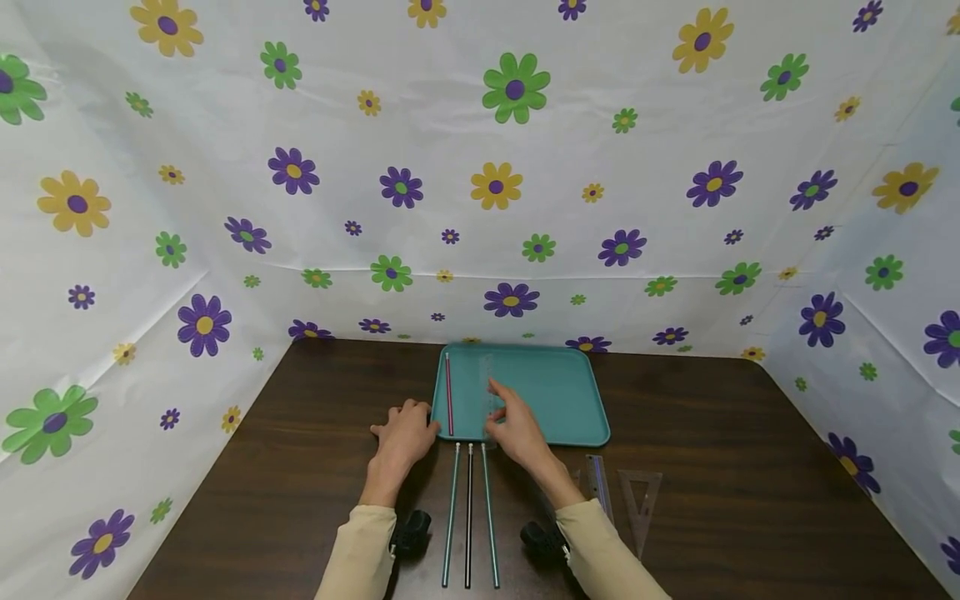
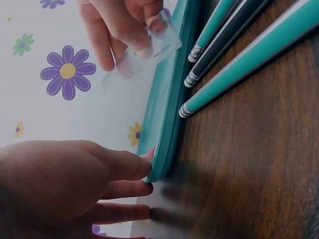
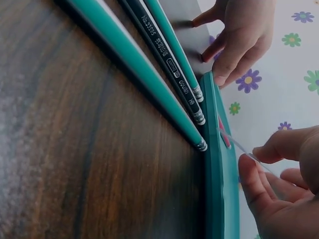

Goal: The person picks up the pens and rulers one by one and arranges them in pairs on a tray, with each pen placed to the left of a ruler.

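My right hand [image 1: 517,425] pinches a clear plastic ruler [image 2: 167,42] between thumb and fingers, over the left half of a teal tray [image 1: 555,400]. Seen from the right wrist, the ruler appears edge-on as a thin strip, its near end at the tray's front rim. My left hand [image 1: 405,433] holds the tray's front left corner, thumb on the rim and index finger against the outside, with the other fingers spread beside it. Inside the tray, along its left side, lies a dark pink pencil [image 1: 449,396].
In front of the tray, a black pencil [image 1: 469,517] lies between a left green pencil [image 1: 451,517] and a right green pencil [image 1: 490,517], erasers toward the tray. A clear ruler [image 1: 598,483] and a clear set square [image 1: 640,508] lie right of my right forearm. Flowered cloth [image 1: 450,208] surrounds the table.
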Demonstrator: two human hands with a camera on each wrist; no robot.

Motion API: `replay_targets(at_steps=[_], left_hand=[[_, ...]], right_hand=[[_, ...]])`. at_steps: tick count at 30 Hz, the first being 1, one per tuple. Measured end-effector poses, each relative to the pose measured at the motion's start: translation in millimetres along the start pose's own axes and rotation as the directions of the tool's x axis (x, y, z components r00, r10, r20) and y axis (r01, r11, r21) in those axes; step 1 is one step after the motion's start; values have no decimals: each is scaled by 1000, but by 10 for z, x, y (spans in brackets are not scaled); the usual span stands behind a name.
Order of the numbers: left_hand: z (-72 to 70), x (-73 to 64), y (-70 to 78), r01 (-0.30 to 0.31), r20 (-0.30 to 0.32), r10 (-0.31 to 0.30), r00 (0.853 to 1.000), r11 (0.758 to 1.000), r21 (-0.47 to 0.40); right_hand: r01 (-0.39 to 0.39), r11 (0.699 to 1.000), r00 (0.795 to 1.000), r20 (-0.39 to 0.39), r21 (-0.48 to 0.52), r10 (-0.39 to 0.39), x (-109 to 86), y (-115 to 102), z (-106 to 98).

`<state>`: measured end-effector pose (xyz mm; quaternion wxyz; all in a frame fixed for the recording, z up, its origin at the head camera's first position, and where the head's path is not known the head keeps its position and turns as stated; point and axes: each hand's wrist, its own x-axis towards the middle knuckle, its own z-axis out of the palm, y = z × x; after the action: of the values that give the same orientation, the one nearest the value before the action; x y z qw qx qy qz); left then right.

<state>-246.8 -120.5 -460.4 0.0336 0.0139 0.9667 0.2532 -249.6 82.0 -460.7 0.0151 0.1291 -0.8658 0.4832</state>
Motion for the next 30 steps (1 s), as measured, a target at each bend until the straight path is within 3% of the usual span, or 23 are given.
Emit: replay_targets(at_steps=[7,16,30], left_hand=[[4,-8,19,-1,-17,1,1000,1000,-2],[1,-23,25,-8,-25,8,1000,1000,3],[-2,-15,13,-1,-21,1,1000,1000,6]], right_hand=[[-25,1000,999,-23,3,25,33,-21,18],[2,1000,999,-50,-1,-2,89,2,63],[-18,1000,1000,-2,3,18,153,-22,119]])
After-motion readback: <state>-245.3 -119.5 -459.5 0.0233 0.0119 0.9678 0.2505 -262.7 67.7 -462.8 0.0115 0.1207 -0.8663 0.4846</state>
